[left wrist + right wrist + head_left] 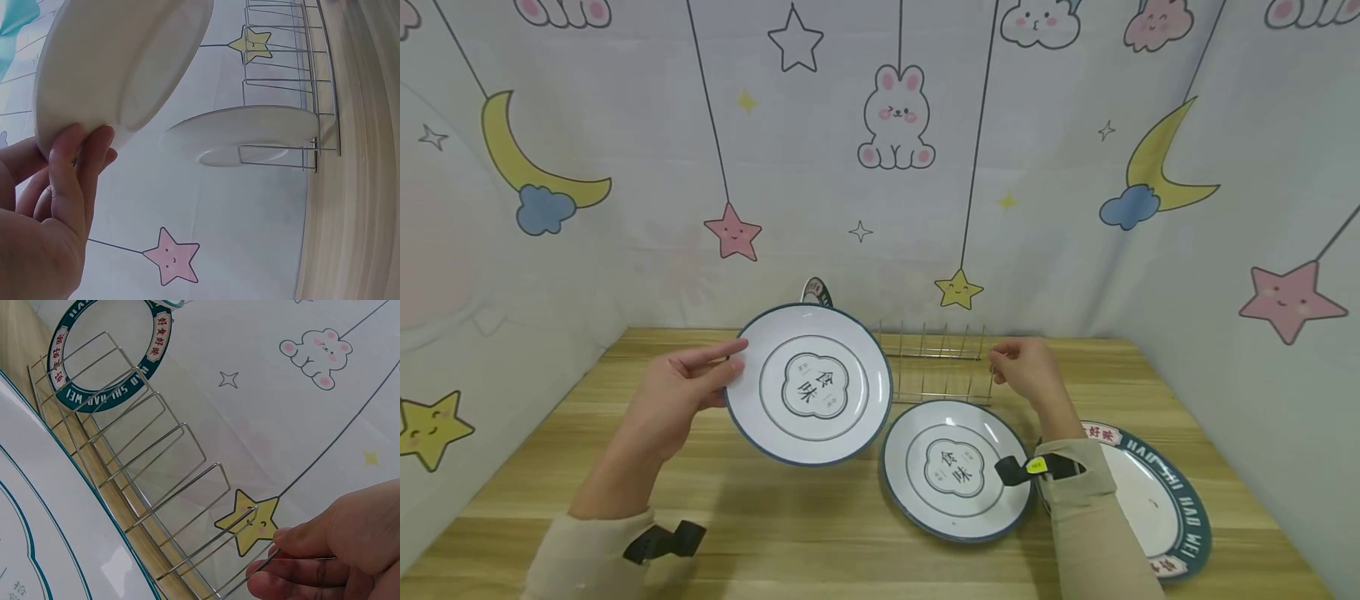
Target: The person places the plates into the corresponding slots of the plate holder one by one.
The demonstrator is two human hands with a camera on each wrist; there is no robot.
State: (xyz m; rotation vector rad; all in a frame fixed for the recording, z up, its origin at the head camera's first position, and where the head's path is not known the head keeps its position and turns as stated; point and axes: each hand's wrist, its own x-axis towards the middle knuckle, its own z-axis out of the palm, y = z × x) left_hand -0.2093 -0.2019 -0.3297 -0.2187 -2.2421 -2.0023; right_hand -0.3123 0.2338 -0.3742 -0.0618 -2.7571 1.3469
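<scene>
My left hand [673, 392] pinches the left edge of a round white plate [808, 383] with a thin blue rim, thumb in front and fingers behind. The plate is raised and tilted, its printed face toward me; its pale underside [119, 62] shows in the left wrist view. A wire dish rack [936, 358] stands at the back of the table, partly behind this plate. At the rack's right end, my right hand [1030, 375] pinches the end wire between thumb and fingers. A green-rimmed plate [97, 400] stands upright in the rack's far left slots.
A second blue-rimmed plate [955, 471] lies on the wooden table [760, 533] in front of the rack. To its right lies a larger plate [1195, 517] with a green lettered rim, partly under my right forearm. A patterned curtain [820, 200] hangs close behind the rack.
</scene>
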